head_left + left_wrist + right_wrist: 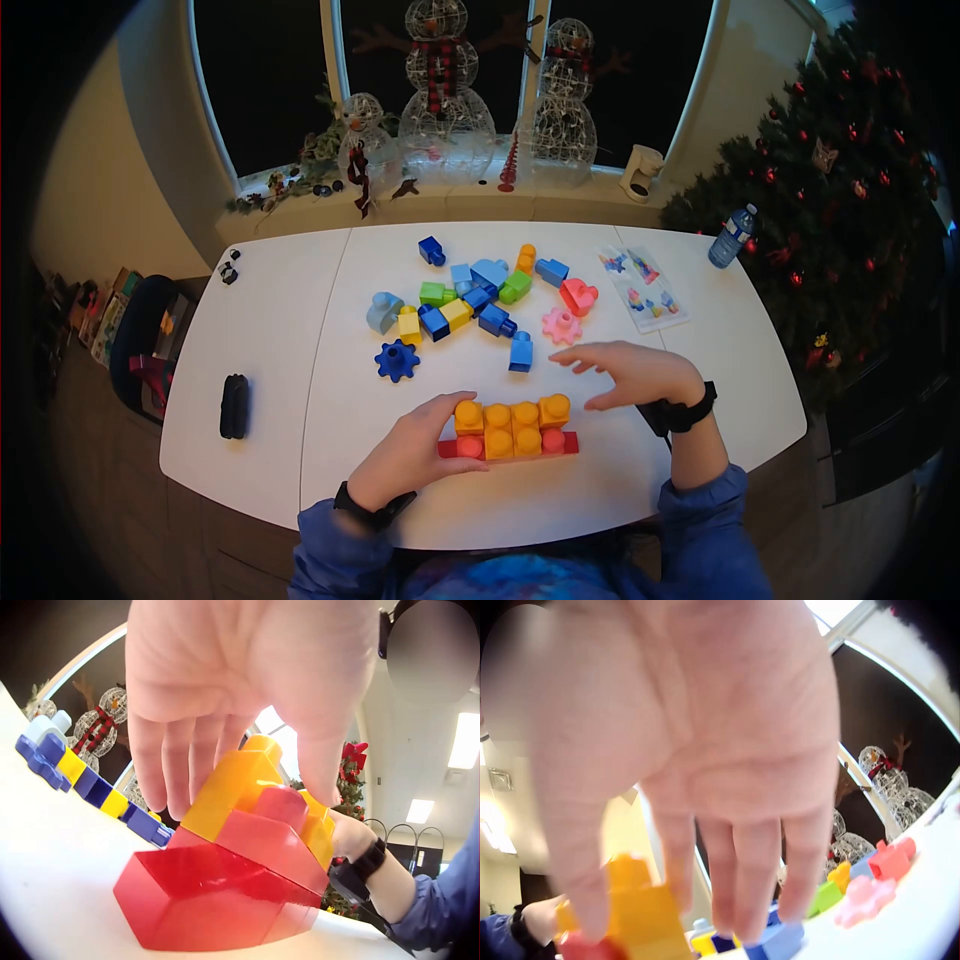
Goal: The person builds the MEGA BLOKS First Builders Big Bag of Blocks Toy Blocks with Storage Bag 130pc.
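Observation:
An assembly of orange blocks [512, 430] on a red base [572, 443] stands near the table's front edge. My left hand [415, 445] grips its left end, thumb in front and fingers behind. In the left wrist view, that hand [247, 667] spans the orange blocks [229, 787] above the red base [217, 900]. My right hand [645, 375] hovers beyond the right end, fingers spread and holding nothing. The right wrist view has this hand [712, 742] with orange blocks [649, 922] behind its thumb and index finger.
Loose blue, green, yellow and pink blocks [515, 288] lie behind the assembly, with a blue gear [397, 361] and pink gear [562, 325]. Farther right are a picture sheet [645, 288] and bottle [733, 237]. A black case [234, 406] lies left.

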Motion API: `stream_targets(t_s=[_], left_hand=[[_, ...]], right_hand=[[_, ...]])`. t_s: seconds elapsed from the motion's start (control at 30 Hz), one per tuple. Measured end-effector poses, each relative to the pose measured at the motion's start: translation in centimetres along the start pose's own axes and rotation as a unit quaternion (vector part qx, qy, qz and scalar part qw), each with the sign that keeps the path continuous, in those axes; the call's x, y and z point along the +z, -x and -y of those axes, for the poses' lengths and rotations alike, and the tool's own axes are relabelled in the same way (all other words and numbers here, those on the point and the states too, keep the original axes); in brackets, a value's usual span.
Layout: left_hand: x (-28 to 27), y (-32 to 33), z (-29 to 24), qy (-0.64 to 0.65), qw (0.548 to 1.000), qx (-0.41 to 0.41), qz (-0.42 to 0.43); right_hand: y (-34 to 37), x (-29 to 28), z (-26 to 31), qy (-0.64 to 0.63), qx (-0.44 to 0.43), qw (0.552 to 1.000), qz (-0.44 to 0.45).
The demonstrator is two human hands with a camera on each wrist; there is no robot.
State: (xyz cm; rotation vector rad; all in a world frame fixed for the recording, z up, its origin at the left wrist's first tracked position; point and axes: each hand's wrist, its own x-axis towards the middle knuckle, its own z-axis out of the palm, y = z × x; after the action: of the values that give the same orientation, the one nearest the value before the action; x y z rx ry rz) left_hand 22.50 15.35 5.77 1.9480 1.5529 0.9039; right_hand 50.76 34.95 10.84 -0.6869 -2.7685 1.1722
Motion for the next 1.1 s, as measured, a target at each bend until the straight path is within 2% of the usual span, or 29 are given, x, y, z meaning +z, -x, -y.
stream_targets(t_s=[0.07,0.13,0.2,0.3,0.4,0.53,0.63,0.73,0.83,0.93,1.0,1.1], left_hand=[[0.1,0.0,0.4,0.01,1.0,-0.005,0.004],[0.1,0.0,0.6,0.015,1.0,-0.014,0.009],[-0.1,-0.1,0.4,0.016,0.999,-0.025,0.018],[-0.2,-0.1,0.1,0.023,0.999,-0.021,0.017],[-0.3,-0.1,0.3,0.035,0.999,-0.02,0.024],[-0.2,-0.1,0.4,0.022,1.0,-0.013,0.018],[-0.1,-0.1,0.5,0.023,1.0,-0.009,0.013],[-0.1,0.0,0.7,0.024,1.0,0.0,0.009],[-0.1,-0.1,0.7,0.022,1.0,0.0,0.011],[0.0,0.0,0.9,0.016,1.0,-0.004,0.015],[0.1,0.1,1.0,0.011,1.0,-0.002,0.017],[0.0,0.0,0.4,0.015,0.999,-0.029,0.019]], right_hand=[[-3.6,-1.8,-2.5,0.105,-0.032,0.99,-0.093],[-8.3,-2.8,-4.2,0.151,0.029,0.974,-0.168],[-12.1,-2.8,-6.3,0.192,0.0,0.957,-0.216],[-17.4,-2.5,-8.7,0.282,0.047,0.927,-0.243],[-20.3,-2.4,-10.0,0.314,0.091,0.915,-0.238],[-22.1,-2.0,-11.5,0.31,0.117,0.918,-0.217],[-22.0,-1.9,-11.3,0.302,0.124,0.921,-0.211],[-20.2,-2.5,-9.0,0.259,0.078,0.918,-0.29],[-17.3,-3.4,-5.6,0.176,-0.007,0.923,-0.342],[-12.2,-3.0,0.3,0.003,-0.031,0.954,-0.3],[-8.5,-1.5,1.8,-0.032,-0.115,0.954,-0.275],[-3.6,0.4,4.3,-0.02,-0.158,0.966,-0.202]])
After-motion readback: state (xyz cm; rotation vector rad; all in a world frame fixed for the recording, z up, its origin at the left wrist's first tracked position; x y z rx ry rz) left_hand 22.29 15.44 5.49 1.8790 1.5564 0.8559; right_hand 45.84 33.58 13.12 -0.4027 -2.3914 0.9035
